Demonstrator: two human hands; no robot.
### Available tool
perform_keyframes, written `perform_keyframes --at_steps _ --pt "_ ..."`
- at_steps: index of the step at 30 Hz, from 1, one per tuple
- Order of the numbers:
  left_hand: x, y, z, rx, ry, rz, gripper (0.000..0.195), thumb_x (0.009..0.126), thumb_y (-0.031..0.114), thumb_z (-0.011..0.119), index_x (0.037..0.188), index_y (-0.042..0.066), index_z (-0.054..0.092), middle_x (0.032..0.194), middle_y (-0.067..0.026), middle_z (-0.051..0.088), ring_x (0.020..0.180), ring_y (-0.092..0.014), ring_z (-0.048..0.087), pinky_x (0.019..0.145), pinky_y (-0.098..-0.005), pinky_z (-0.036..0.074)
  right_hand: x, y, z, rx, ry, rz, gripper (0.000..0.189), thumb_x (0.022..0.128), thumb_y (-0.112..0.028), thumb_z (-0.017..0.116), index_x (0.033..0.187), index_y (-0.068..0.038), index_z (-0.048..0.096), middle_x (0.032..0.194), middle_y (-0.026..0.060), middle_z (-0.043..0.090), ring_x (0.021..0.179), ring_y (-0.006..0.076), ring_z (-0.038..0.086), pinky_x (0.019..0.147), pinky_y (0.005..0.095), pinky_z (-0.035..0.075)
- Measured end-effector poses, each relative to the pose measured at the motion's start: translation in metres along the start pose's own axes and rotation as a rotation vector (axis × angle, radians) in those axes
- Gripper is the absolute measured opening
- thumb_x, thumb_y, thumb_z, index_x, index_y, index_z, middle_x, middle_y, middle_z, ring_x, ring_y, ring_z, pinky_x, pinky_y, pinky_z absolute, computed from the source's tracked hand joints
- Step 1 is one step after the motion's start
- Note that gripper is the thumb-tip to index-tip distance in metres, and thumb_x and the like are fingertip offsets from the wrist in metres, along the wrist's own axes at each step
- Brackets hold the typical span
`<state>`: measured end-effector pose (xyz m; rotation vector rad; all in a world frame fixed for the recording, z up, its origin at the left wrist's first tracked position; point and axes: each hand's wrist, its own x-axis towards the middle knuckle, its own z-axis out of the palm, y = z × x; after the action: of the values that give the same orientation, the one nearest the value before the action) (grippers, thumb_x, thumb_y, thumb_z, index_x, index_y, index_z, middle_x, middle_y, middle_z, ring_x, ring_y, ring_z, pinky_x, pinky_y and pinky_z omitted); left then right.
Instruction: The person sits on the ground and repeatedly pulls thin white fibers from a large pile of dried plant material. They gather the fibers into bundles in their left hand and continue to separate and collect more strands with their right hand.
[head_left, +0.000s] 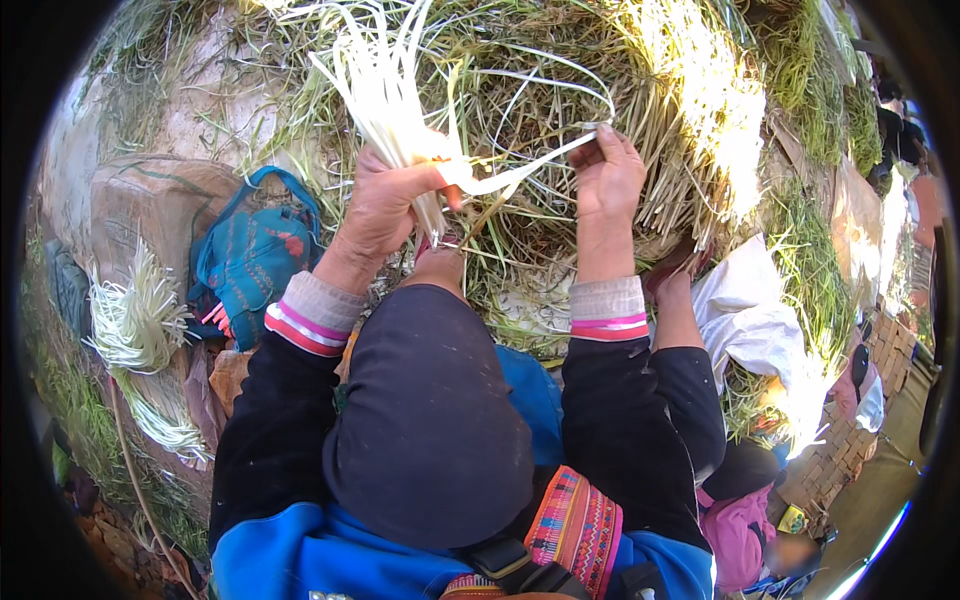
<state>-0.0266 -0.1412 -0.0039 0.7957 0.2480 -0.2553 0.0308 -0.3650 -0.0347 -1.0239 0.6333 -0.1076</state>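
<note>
My left hand (386, 195) is closed round a bundle of pale, peeled plant stalks (382, 97), their loose ends fanning away from me. Between the thumb and fingers of my right hand (611, 172) is the end of one long pale strip (536, 163). That strip runs across to my left thumb, and a thin loop of it curls beyond the right hand. A thin brownish stem (491, 214) hangs slanting below the strip. Under both hands lies a heap of green and dry plant stalks (517, 97). A sunlit pile of uncut stalks (682, 142) stands beside my right hand.
To the left are a blue embroidered bag (259, 247), a woven sack (150, 199) and tied pale bundles (139, 319) on it. A white plastic sheet (750, 315) lies by my right foot. Another person in pink (739, 532) is at lower right, near woven matting (832, 450).
</note>
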Motion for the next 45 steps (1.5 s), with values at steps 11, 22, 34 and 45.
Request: perform_keyframes --at_steps 11,22,34,45 --pt "-0.028 0.041 -0.064 0.197 0.235 -0.009 0.021 0.076 -0.007 0.060 0.096 -0.003 0.055 0.078 -0.0148 0.062 0.072 -0.026 0.066 0.048 -0.0268 0.053 0.051 -0.044 -0.066 -0.210 0.209 -0.137 0.007 0.085 -0.005 0.056 0.089 -0.002 0.052 0.072 0.0071 0.059 0.056 0.0155 0.057 0.046 0.0281 0.048" --pt "-0.008 0.059 -0.042 0.214 0.217 0.217 0.017 0.081 -0.005 0.055 0.098 -0.003 0.058 0.088 -0.0177 0.064 0.084 -0.027 0.065 0.054 -0.0235 0.054 -0.011 -0.063 0.041 -0.466 -0.215 -0.256 0.007 0.085 -0.009 0.057 0.088 -0.002 0.057 0.067 0.0064 0.060 0.051 0.0121 0.058 0.042 0.0227 0.049" --pt "-0.001 0.033 0.003 -0.005 0.092 0.130 0.017 0.083 0.005 0.059 0.098 0.000 0.056 0.075 -0.0113 0.063 0.052 -0.015 0.057 0.043 -0.0229 0.046 -0.045 -0.008 0.100 -0.475 -1.050 -0.248 0.047 0.092 -0.043 0.044 0.108 -0.001 0.058 0.081 0.0074 0.066 0.070 0.0118 0.061 0.064 0.0223 0.046" --pt "0.017 0.093 -0.070 -0.202 0.178 0.315 0.012 0.086 0.003 0.055 0.097 -0.002 0.053 0.082 -0.0100 0.058 0.075 -0.021 0.055 0.050 -0.0245 0.040 -0.020 0.049 -0.024 -0.654 -0.429 0.270 0.017 0.087 -0.016 0.054 0.083 0.000 0.061 0.051 -0.0025 0.046 0.041 0.0045 0.039 0.038 0.0189 0.029"
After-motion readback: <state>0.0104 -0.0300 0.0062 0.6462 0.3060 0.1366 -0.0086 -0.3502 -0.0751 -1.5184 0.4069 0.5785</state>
